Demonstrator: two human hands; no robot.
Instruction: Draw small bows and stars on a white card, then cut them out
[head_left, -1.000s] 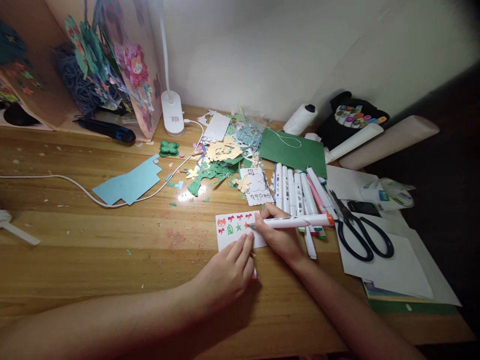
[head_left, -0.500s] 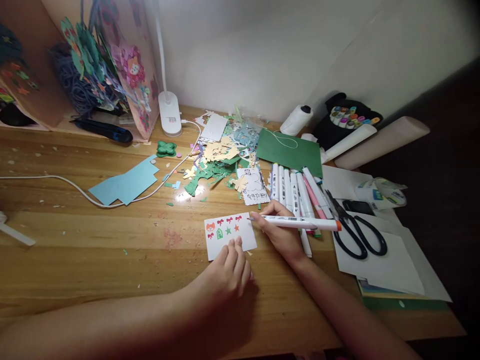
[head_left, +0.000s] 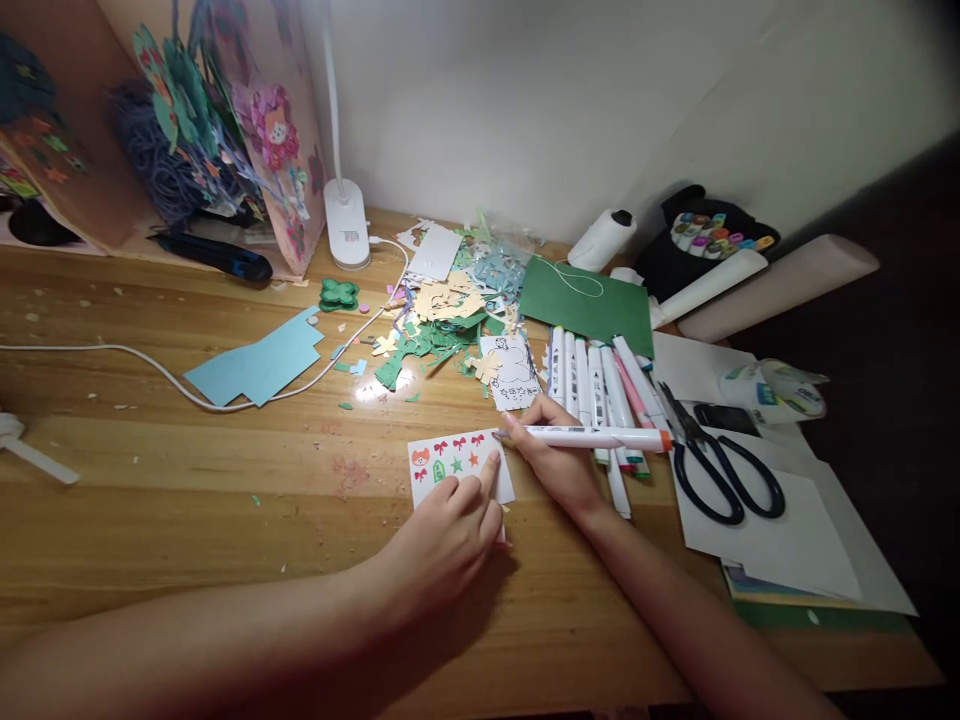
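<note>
A small white card [head_left: 431, 490] with red bows, an orange bear face, a green shape and two stars lies on the wooden table. My left hand [head_left: 454, 525] rests on its lower part, index finger stretched toward the upper right of the card, the other fingers curled. My right hand [head_left: 559, 465] grips a white marker [head_left: 592, 437] with an orange end, its tip at the card's upper right corner. Just above the card is a white paper [head_left: 512, 370] with black line drawings.
Several markers [head_left: 581, 380] lie right of centre, near black scissors [head_left: 724, 465] on white sheets [head_left: 806, 530]. Behind are paper scraps [head_left: 442, 310], a green sheet [head_left: 585, 300] and a lamp base [head_left: 347, 230]. Blue paper [head_left: 259, 360] and a white cable [head_left: 150, 363] lie left.
My left index finger has stretched out toward the card's upper right, while the other fingers have curled. The marker in my right hand has shifted slightly left. The view has shifted a little.
</note>
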